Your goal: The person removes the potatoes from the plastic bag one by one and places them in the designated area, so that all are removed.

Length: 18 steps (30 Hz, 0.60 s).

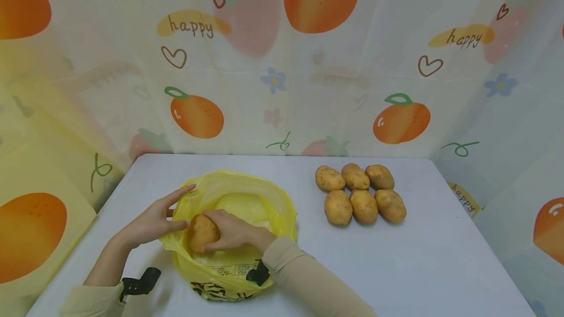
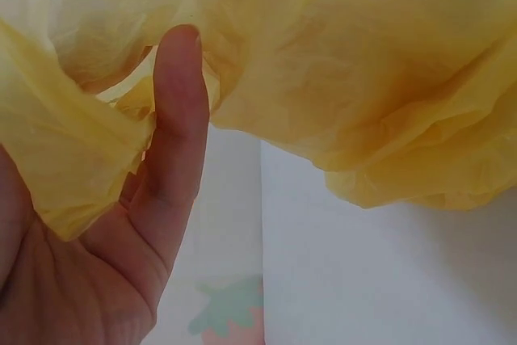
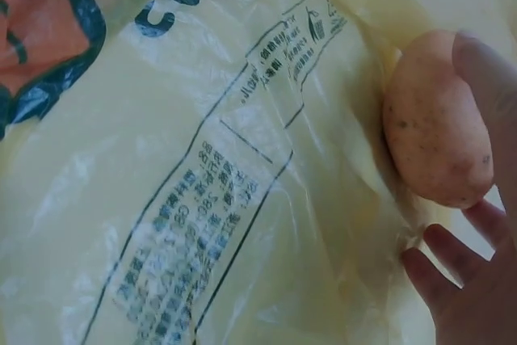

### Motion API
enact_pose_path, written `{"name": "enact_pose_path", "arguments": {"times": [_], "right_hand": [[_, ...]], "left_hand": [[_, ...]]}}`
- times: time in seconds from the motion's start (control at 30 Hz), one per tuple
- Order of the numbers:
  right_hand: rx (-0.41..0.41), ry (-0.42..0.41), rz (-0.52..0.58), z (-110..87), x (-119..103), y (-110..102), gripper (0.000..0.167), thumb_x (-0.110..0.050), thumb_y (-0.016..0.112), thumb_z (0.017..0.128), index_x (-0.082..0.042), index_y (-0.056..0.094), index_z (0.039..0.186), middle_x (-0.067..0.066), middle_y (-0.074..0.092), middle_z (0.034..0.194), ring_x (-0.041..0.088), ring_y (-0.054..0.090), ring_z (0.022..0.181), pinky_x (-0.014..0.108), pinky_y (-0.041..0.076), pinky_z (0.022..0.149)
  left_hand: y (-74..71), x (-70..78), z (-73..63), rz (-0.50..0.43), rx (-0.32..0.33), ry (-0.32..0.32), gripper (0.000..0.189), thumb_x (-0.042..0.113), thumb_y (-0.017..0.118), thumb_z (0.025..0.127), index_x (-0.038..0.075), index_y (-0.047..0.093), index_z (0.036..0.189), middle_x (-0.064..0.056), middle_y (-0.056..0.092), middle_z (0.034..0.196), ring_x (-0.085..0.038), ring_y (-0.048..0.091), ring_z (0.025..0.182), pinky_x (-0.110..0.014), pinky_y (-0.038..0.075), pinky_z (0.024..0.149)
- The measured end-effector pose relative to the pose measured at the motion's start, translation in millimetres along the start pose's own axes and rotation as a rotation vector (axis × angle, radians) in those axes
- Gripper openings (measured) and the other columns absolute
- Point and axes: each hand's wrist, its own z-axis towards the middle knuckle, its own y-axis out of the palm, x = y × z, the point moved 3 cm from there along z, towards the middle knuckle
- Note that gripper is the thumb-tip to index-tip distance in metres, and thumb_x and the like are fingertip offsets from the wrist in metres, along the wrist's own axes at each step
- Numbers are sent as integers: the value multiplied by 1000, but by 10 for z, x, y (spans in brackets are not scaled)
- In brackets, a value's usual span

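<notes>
A yellow plastic bag (image 1: 286, 209) stands on the table with its mouth spread wide. At the bag's left rim, my left hand (image 1: 152, 221) holds the edge of the film between thumb and fingers. In the left wrist view, the yellow film (image 2: 81, 159) runs across the palm, beside one raised straight digit. My right hand (image 1: 233, 231) reaches into the bag mouth and grips a potato (image 1: 203, 234) near the left inner wall. The right wrist view shows the potato (image 3: 436, 127) between the thumb and fingers, with the printed inside of the bag beside it.
Several potatoes (image 1: 363, 204) lie in two close rows on the right half of the white table (image 1: 418, 268). Behind the table hangs a fruit-patterned curtain (image 1: 273, 106). Dark wrist-worn cameras are on both forearms; the right one overlaps the bag's front.
</notes>
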Motion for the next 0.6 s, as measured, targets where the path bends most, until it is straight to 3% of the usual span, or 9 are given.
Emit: {"name": "enact_pose_path", "arguments": {"times": [0.3, 0.6], "right_hand": [[29, 38, -34, 0, -38, -1, 82, -48, 66, 80, -13, 27, 144, 4, 40, 139, 12, 41, 124, 22, 36, 99], [56, 128, 39, -66, -19, -122, 81, -48, 69, 78, -15, 30, 142, 3, 40, 128, 9, 48, 108, 20, 41, 92]], "left_hand": [[2, -2, -7, -9, -2, -9, 79, 10, 66, 83, 23, 22, 147, -17, 10, 152, -51, 47, 111, -31, 54, 67], [-3, -13, -10, 6, 1, 0, 79, 9, 66, 83, 22, 22, 147, -17, 10, 152, -55, 44, 113, -31, 53, 68]]}}
